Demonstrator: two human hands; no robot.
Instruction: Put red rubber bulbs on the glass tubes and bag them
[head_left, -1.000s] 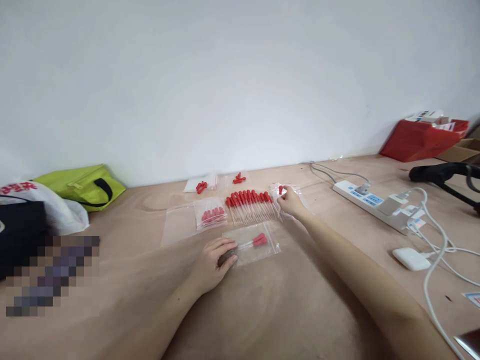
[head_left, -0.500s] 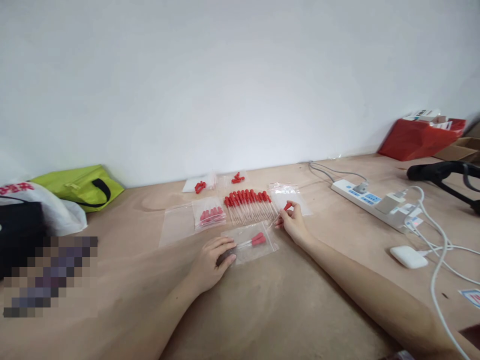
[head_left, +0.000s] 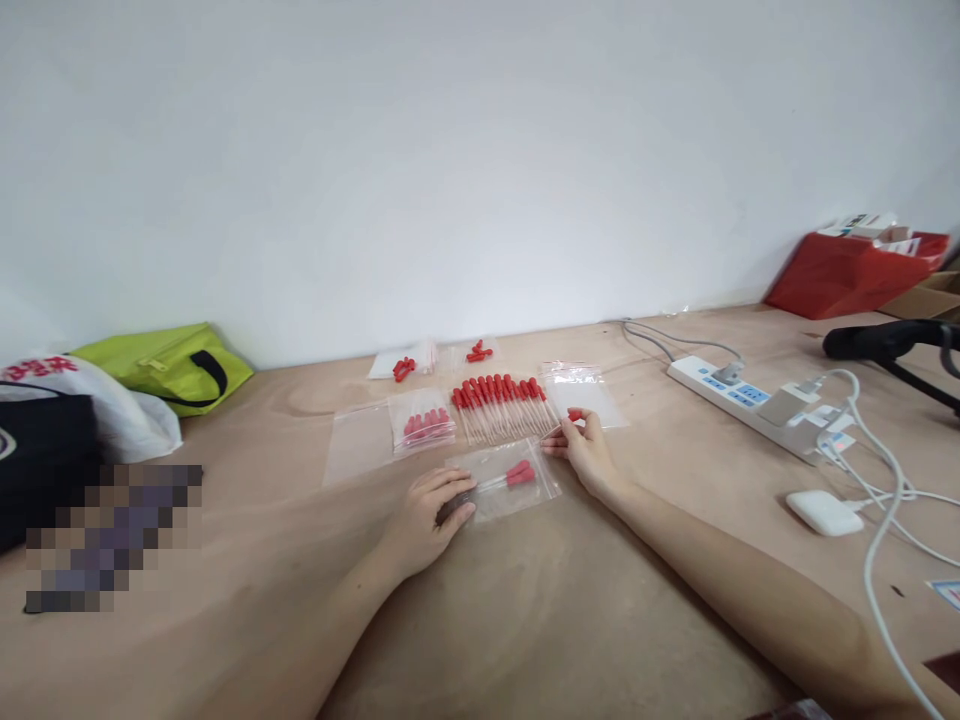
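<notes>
My left hand (head_left: 431, 515) grips the left end of a clear zip bag (head_left: 491, 505) lying on the table. Inside that bag are a few droppers with red rubber bulbs (head_left: 519, 473), their thin stems toward my left hand. Between the fingertips of my right hand (head_left: 589, 452) is a single dropper (head_left: 575, 415), bulb up and stem slanting down-left beside the bag's right end. Just behind lies a row of droppers (head_left: 499, 400), red bulbs pointing to the wall. Left of the row, a stack of filled zip bags (head_left: 424, 425) shows more red bulbs.
A flat zip bag (head_left: 360, 445) lies at left, and another bag (head_left: 592, 395) behind my right hand. Loose red bulbs (head_left: 405, 368) rest near the wall. A power strip (head_left: 739, 405) with cables and a white charging case (head_left: 825, 512) occupies the right; bags (head_left: 172, 365) stand at left.
My right hand has shifted slightly left with the dropper, closer to the bag's right end. My left hand keeps its hold on the bag. The view has turned a little.
</notes>
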